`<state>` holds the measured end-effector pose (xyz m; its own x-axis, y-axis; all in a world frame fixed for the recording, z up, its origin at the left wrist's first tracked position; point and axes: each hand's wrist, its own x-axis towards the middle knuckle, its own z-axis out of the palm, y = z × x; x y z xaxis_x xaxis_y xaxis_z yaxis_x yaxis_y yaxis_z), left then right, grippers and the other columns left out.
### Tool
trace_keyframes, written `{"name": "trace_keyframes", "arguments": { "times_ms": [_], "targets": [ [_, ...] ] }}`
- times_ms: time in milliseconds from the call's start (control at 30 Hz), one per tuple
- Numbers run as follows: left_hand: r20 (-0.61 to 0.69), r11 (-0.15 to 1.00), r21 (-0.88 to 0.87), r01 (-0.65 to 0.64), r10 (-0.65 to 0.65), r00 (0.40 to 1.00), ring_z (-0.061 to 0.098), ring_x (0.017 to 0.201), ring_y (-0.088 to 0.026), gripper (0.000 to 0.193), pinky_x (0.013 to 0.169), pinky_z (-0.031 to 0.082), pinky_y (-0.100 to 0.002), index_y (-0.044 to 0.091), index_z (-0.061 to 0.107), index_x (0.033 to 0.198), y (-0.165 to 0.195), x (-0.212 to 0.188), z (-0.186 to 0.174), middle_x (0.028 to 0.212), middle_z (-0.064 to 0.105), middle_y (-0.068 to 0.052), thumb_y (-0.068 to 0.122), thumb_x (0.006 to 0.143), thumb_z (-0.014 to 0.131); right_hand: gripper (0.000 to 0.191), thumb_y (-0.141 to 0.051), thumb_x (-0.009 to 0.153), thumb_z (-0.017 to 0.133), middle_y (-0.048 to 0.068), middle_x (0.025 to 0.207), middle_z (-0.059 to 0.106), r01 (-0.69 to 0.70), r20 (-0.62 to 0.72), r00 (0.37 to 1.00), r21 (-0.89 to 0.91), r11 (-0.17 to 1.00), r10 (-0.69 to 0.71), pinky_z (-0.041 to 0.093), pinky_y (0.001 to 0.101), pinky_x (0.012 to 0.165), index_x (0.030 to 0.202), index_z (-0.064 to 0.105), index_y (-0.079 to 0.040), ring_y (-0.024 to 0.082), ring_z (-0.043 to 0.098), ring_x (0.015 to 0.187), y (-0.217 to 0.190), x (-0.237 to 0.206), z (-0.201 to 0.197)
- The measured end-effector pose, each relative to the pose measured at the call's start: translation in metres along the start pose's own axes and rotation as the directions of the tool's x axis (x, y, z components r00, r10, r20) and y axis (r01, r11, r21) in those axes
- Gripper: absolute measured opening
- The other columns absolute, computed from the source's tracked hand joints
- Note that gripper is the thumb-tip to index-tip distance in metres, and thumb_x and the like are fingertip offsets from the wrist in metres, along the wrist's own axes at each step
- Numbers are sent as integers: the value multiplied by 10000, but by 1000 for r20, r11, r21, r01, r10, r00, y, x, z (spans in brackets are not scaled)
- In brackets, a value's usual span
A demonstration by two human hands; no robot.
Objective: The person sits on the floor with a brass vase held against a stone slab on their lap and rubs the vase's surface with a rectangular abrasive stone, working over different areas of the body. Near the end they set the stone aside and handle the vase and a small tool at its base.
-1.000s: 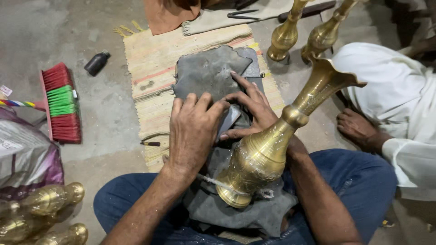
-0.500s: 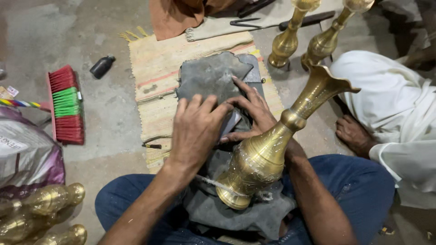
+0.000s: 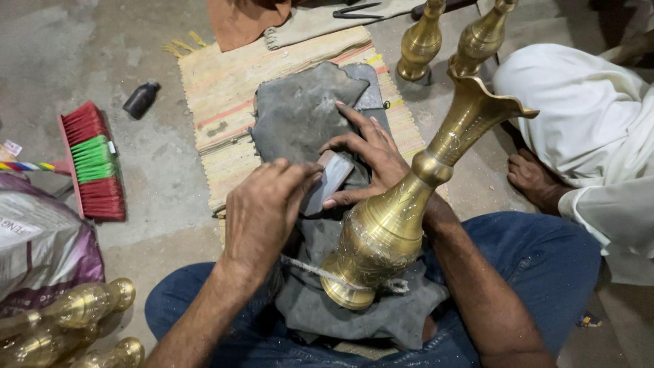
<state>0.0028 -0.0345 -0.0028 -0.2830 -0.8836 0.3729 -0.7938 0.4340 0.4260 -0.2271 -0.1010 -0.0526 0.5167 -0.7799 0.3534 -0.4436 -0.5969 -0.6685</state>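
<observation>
A tall engraved brass vase (image 3: 402, 211) leans across my lap on a grey cloth (image 3: 306, 116), its flared mouth pointing up and right, a cord looped around its base. My left hand (image 3: 262, 211) grips one end of a small flat grey block (image 3: 327, 178). My right hand (image 3: 371, 157) rests on the block's other end and on the cloth, fingers spread, just left of the vase's neck.
A striped woven mat (image 3: 225, 102) lies under the cloth. A red and green brush (image 3: 92, 160) and a small black bottle (image 3: 141, 99) lie at left. Two brass vases (image 3: 446, 37) stand at the top; several lie at bottom left (image 3: 61, 320). A person in white (image 3: 593, 136) sits at right.
My left hand has slid back toward me, uncovering the grey block, which now shows between both hands. The vase has barely moved.
</observation>
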Motion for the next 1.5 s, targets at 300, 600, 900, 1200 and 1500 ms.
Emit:
{"name": "trace_keyframes", "arguments": {
  "times_ms": [300, 600, 900, 1200, 1500],
  "targets": [
    [-13, 967, 211, -139, 145, 989, 585, 860, -294, 284, 757, 473, -439, 127, 745, 1168, 5, -6, -2, 879, 595, -88, 113, 885, 719, 799, -573, 660, 928, 200, 1697, 257, 6, -7, 1000, -6, 1000, -6, 247, 601, 1259, 1294, 650, -176, 432, 279, 1568, 1, 0, 1],
    [-12, 978, 148, -148, 152, 988, 579, 917, -305, 362, 805, 462, -440, 117, 723, 1175, 29, 8, -21, 982, 620, -95, 111, 813, 717, 790, -586, 686, 918, 169, 1709, 247, -23, 22, 999, -28, 999, 24, 133, 656, 1273, 1299, 634, -176, 412, 234, 1594, 1, -3, 0],
    [-10, 976, 184, -118, 122, 992, 567, 867, -288, 357, 763, 443, -438, 111, 727, 1177, 28, -2, -25, 911, 590, -84, 92, 821, 713, 785, -570, 686, 926, 184, 1705, 244, -21, 1, 1000, -27, 999, 21, 161, 651, 1270, 1298, 630, -177, 425, 247, 1588, -1, -1, -1],
    [-41, 984, 122, -127, 133, 990, 572, 897, -291, 335, 805, 450, -437, 118, 719, 1204, 10, -5, -3, 946, 598, -76, 90, 870, 727, 790, -588, 685, 912, 179, 1716, 250, 10, 7, 1000, 3, 1000, -10, 226, 623, 1275, 1307, 639, -183, 419, 267, 1589, 3, 0, 2],
    [-45, 978, 160, -133, 142, 989, 569, 866, -277, 332, 779, 446, -430, 138, 725, 1207, 3, -10, 6, 922, 607, -63, 120, 875, 730, 798, -562, 665, 936, 193, 1700, 249, 0, 3, 1000, -8, 1000, 0, 200, 627, 1261, 1296, 646, -170, 442, 260, 1572, 1, 0, 2]
  ]
}}
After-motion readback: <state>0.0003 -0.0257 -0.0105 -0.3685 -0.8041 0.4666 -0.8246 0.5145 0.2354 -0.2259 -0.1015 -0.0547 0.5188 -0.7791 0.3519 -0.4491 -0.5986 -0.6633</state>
